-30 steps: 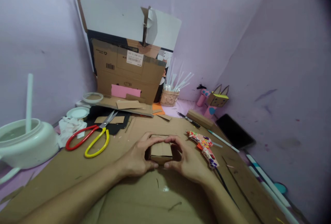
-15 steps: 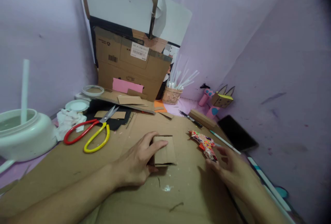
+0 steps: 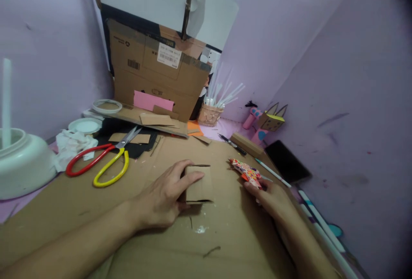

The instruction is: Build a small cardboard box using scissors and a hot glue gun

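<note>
A small cardboard box point(image 3: 199, 186) sits on the cardboard sheet that covers the table. My left hand point(image 3: 172, 193) grips it from the left, thumb lying across its top and fingers behind its left side. To the right, my right hand point(image 3: 267, 195) is closed around the handle of a glue gun point(image 3: 247, 171) wrapped in flower-patterned colours. The gun's nozzle points up and left, and its grip is mostly covered by my fingers. Scissors point(image 3: 111, 159) with one red and one yellow handle lie open at the left.
Left stands a white pot point(image 3: 25, 165) beside crumpled tissue point(image 3: 75, 148). Cardboard scraps point(image 3: 157, 119) lie before a large carton point(image 3: 154, 73). A basket of glue sticks point(image 3: 210, 115), a pen point(image 3: 232, 144), a phone point(image 3: 288, 162) and a cardboard animal figure point(image 3: 272, 121) are at the back right.
My right hand has left the small box, moved right and closed on the glue gun's handle. My left hand stays on the box. The view has tilted down.
</note>
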### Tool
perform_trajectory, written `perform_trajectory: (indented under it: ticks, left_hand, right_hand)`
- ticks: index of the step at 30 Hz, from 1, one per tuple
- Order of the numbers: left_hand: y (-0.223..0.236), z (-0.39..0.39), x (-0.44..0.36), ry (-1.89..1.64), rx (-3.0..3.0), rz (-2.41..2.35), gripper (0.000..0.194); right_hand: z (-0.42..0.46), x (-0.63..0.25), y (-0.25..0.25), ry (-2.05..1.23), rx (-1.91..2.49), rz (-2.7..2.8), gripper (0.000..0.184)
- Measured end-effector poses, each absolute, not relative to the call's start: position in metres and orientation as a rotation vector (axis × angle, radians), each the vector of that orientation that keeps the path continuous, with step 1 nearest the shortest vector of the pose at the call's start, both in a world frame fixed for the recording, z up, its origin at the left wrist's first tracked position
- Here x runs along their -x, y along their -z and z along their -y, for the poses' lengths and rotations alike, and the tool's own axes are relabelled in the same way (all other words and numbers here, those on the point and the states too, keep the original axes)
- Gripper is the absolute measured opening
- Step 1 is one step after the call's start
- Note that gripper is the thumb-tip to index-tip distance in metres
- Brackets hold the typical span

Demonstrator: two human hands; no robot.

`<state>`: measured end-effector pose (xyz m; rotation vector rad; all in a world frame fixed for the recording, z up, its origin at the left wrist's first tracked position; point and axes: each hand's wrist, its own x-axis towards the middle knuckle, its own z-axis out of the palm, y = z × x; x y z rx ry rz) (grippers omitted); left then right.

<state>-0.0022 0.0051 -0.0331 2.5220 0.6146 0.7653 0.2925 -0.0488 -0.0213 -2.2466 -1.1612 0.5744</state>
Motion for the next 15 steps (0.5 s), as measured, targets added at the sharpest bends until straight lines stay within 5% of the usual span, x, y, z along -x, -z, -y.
perform_trajectory:
  ticks: [5,11,15]
  left_hand:
    - [0.031,-0.005,0.001,-0.769,-2.518,-0.619,0.071]
    - [0.030,-0.003,0.001,-0.826,-2.660,-0.573,0.067]
    - [0.029,-0.002,0.002,-0.854,-2.781,-0.531,0.068]
  right_hand:
    - [0.052,-0.285,0.025,-0.662,2.054,1.000,0.023]
    - [0.095,-0.255,0.012,-0.777,1.509,0.791,0.052]
    - [0.133,-0.234,0.017,-0.988,1.437,0.737,0.050]
